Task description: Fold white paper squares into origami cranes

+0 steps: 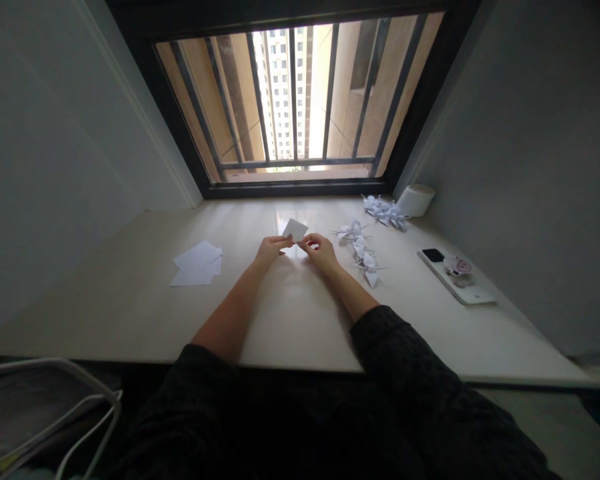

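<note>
A small folded square of white paper (295,229) is held up over the middle of the white sill, turned so that one corner points down. My left hand (273,248) pinches its lower left side between thumb and fingers. At the lower right corner, my right hand (319,251) closes its thumb and forefinger on the same paper. Folded white paper cranes (363,250) lie in a line just right of my right hand. To the left of my left hand rest several loose white paper sheets (197,265), overlapping one another.
More paper cranes (385,212) are heaped at the back right, against a white roll or cup (416,200). A phone (455,277) with a round grip lies near the right wall. Behind the sill (130,313) is a barred window (295,100). White cables (80,400) hang at lower left.
</note>
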### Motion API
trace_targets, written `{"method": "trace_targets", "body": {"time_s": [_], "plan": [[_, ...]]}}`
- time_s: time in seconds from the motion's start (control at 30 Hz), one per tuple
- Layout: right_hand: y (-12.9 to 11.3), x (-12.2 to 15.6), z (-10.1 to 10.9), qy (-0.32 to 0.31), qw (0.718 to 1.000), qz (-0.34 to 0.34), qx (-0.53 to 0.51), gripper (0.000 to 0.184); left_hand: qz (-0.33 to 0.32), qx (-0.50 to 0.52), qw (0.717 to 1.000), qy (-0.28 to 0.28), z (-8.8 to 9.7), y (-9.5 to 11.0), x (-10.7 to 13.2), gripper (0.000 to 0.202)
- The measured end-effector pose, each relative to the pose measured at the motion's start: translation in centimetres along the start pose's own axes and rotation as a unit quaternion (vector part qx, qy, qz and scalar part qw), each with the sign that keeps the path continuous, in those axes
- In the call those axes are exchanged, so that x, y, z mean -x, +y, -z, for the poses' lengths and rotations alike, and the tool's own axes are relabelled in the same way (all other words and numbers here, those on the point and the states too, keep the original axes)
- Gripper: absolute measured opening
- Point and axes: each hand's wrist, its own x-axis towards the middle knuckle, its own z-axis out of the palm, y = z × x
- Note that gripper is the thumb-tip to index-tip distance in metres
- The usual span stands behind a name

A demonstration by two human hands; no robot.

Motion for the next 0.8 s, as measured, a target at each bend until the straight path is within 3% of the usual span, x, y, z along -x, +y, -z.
{"method": "trace_targets", "body": {"time_s": [0.33,0.43,0.53,0.63,0.8], "plan": [[0.6,-0.3,0.4,0.0,1.0,-0.018,-0.019,0.022,-0.012,0.047,0.997,-0.067,0.8,0.3,0.1,0.043],[0.9,-0.5,0.9,0.034,0.999,-0.034,-0.008,0.025,-0.034,0.058,0.997,-0.03,2.1,0.4,-0.3,0.048],[0.8,-0.6,1.0,0.059,0.998,-0.034,-0.015,0.027,-0.04,0.035,0.997,0.05,2.7,0.4,-0.7,0.053],[0.4,-0.4,0.6,0.07,0.997,-0.03,-0.033,0.027,-0.074,-0.028,0.995,0.061,1.9,0.4,-0.5,0.06],[-0.7,0.4,-0.1,0.018,0.998,-0.008,-0.054,0.032,-0.115,-0.046,0.992,-0.008,-0.7,0.0,0.2,0.049]]}}
